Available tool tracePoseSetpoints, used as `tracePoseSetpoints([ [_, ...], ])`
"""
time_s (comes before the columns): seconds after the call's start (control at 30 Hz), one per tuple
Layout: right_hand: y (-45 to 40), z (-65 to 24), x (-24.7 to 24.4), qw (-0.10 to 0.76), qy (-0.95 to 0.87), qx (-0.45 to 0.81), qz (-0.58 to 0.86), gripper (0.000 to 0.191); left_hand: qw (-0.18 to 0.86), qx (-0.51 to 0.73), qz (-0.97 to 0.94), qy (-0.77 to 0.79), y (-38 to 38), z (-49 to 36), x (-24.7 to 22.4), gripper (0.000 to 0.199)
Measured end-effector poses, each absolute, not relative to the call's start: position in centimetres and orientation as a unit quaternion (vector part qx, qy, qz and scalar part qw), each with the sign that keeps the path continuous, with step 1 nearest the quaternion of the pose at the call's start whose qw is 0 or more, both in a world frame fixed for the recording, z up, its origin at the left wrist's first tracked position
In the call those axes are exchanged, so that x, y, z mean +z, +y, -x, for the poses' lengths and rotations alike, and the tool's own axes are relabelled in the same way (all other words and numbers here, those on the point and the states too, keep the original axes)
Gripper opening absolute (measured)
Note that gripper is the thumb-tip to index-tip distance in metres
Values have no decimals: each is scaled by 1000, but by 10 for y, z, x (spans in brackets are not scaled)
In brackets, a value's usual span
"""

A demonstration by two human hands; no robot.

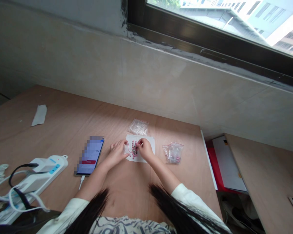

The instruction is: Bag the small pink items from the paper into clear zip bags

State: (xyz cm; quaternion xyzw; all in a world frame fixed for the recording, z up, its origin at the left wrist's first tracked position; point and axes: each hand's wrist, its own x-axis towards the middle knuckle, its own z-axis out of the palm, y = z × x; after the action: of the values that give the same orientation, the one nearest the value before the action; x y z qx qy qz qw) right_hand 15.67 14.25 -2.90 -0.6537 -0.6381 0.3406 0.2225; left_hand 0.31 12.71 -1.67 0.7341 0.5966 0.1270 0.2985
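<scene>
Beads — pink and dark, in a short column — lie on a white paper sheet on a plywood table. Right hand pinches at their top, fingers nearly closed; left hand half-curled just beside them — whether it holds anything is too small to tell.

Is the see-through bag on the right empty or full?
Not empty: the clear plastic bag holds a few small pink pieces bunched at its lower end, with loose plastic above them.
</scene>
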Motion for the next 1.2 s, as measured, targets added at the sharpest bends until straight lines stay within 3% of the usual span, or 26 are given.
tracePoseSetpoints([
  [0.13, 139, -142, -25, 253, -658, 342, 621, 5, 299, 125, -727, 606, 129, -5, -19, 45],
  [0.33, 156, -130, -31, 130, -671, 227, 693, 12, 292, 127, -715, 622, 128, 6, -14, 44],
  [0.57, 161, -128, -34, 89, -680, 227, 691, 10, 295, 125, -714, 623, 128, 11, -13, 43],
  [0.8, 161, -133, -27, 129, -668, 259, 686, 11, 299, 130, -711, 623, 130, 4, -15, 43],
  [1.03, 141, -141, -16, 286, -627, 337, 642, 8, 310, 176, -707, 611, 131, -3, -23, 46],
  [1.2, 135, -164, -34, 226, -623, 278, 695, 11, 335, 235, -705, 580, 130, -2, -25, 49],
])
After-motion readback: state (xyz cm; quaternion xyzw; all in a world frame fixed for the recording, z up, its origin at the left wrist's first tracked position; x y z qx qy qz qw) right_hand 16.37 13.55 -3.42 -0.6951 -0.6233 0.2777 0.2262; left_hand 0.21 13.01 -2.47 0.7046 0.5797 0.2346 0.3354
